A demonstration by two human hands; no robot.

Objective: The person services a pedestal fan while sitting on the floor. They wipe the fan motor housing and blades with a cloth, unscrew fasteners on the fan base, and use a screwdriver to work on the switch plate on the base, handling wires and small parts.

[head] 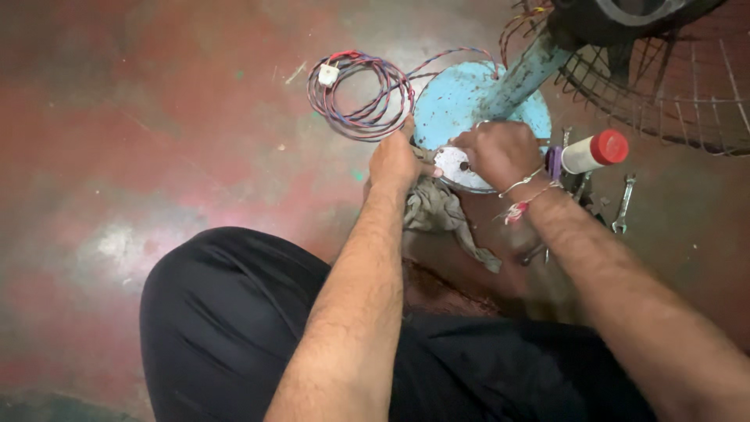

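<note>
Both hands down on a small white oval plate (pixel 457 166) sitting at the near edge of a round light-blue fan base (pixel 461 101). Left hand (pixel 394 160) curled closed around the plate's left end, also bunching a grey rag (pixel 437 211) underneath. Right hand (pixel 500 150) fisted over the plate's right side, fingers tucked; can't tell what's inside that grip. Coil of red and blue wire (pixel 363 94) on the red floor (pixel 156 117) just left of the base. White bottle with red cap (pixel 595 150) and a wrench (pixel 623 205) off to the right.
</note>
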